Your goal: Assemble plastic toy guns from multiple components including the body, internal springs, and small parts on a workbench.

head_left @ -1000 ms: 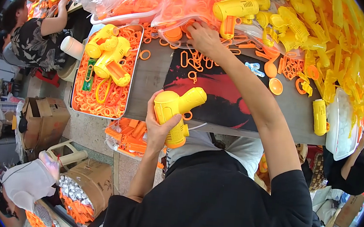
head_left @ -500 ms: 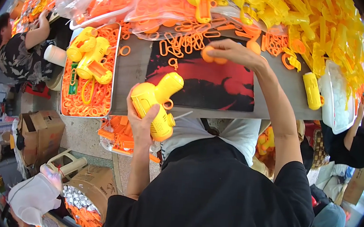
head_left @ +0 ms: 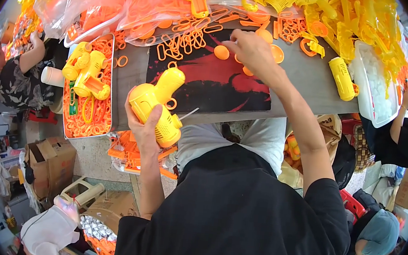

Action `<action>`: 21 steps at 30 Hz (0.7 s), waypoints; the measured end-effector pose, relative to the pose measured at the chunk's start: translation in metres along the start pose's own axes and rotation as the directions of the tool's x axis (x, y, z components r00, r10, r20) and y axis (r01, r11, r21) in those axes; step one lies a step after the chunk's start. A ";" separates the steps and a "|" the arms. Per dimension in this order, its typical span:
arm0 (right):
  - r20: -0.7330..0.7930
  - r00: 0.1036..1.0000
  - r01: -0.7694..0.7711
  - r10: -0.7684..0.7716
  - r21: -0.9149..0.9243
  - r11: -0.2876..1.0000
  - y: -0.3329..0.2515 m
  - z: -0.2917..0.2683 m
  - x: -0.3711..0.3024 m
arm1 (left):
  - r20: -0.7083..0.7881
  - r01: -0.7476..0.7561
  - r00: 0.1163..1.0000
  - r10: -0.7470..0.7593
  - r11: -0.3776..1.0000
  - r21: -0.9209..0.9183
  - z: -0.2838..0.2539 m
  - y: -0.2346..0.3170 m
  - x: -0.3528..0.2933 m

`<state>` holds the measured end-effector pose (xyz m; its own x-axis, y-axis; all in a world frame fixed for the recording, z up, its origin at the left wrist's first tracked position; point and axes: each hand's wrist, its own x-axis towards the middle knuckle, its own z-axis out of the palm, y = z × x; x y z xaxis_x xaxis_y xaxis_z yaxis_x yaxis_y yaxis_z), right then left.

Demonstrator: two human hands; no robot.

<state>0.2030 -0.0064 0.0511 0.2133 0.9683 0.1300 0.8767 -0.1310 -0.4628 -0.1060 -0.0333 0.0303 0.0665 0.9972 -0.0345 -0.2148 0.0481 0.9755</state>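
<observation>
My left hand [head_left: 141, 133] is closed around a yellow plastic toy shaped like a hair dryer [head_left: 158, 110]. The toy is tilted above the table's near edge, with a small orange ring on its side and a thin pale stick jutting from it. Over the dark red-and-black mat [head_left: 217, 91] my right hand [head_left: 254, 53] hovers with bent fingers slightly apart. Loose round orange caps lie around it: one cap [head_left: 221, 52] left of the fingertips, one [head_left: 248, 71] under the palm edge, another [head_left: 277, 54] to the right. The fingers partly hide a further cap.
Left stands a tray [head_left: 112, 88] of small orange parts with yellow toys on top. Orange oval links [head_left: 185, 43] lie at the mat's far edge. Yellow parts [head_left: 344, 23] heap up far right, near a yellow toy body [head_left: 343, 78] and a white bin [head_left: 374, 115]. Other people work at both sides.
The orange caps that were bunched under my right hand now lie spread on the mat, and its fingers have loosened. My left hand still holds the yellow toy. The whole view has shifted slightly.
</observation>
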 end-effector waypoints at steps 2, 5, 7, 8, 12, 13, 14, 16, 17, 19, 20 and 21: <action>-0.080 0.982 0.148 -0.169 -0.219 0.964 0.007 0.034 0.001 | -0.007 0.029 1.000 -0.029 1.000 0.001 0.002 0.000 0.003; -0.101 0.911 0.334 -0.401 -0.392 0.857 0.009 0.050 0.002 | 0.036 -0.074 0.997 0.073 0.996 0.040 0.010 0.000 0.007; -0.109 0.950 0.309 -0.292 0.198 0.930 0.006 0.029 -0.003 | 0.049 -0.132 0.990 0.130 0.990 0.040 0.021 0.007 0.007; 0.134 0.963 0.101 -0.233 0.623 0.776 0.003 0.015 -0.006 | 0.099 -0.200 0.976 0.194 0.978 0.059 0.027 0.012 0.007; 0.251 0.912 -0.168 -0.324 0.950 0.264 -0.024 -0.020 -0.043 | 0.234 -0.282 0.937 0.258 0.956 0.075 0.041 0.016 0.007; 0.251 0.921 -0.157 -0.298 0.939 0.304 -0.022 -0.016 -0.047 | 0.280 -0.309 0.919 0.277 0.948 0.079 0.044 0.015 0.009; 0.222 0.936 -0.111 -0.273 0.922 0.370 -0.024 -0.021 -0.053 | 0.290 -0.309 0.916 0.275 0.948 0.075 0.048 0.013 0.010; 0.185 0.953 -0.064 -0.240 0.897 0.437 -0.022 -0.027 -0.061 | 0.316 -0.390 0.889 0.331 0.909 0.144 0.055 0.009 0.012; 0.121 0.968 0.014 -0.221 0.849 0.527 -0.019 -0.025 -0.064 | 0.323 -0.392 0.886 0.332 0.909 0.141 0.057 0.010 0.012; 0.059 0.975 0.085 -0.213 0.788 0.609 -0.018 -0.029 -0.068 | 0.385 -0.368 0.876 0.292 0.919 0.141 0.058 0.013 0.013; 0.159 0.969 -0.029 -0.187 0.831 0.556 -0.019 -0.035 -0.070 | 0.384 -0.369 0.876 0.292 0.918 0.144 0.058 0.014 0.014; 0.257 0.952 -0.145 -0.165 0.856 0.495 -0.020 -0.041 -0.073 | 0.417 -0.315 0.873 0.252 0.945 0.090 0.058 0.017 0.015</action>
<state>0.1872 -0.0828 0.0865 -0.0526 0.9983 -0.0253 0.0342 -0.0236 -0.9991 -0.0517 -0.0211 0.0589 0.4106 0.8590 0.3059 -0.1361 -0.2740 0.9520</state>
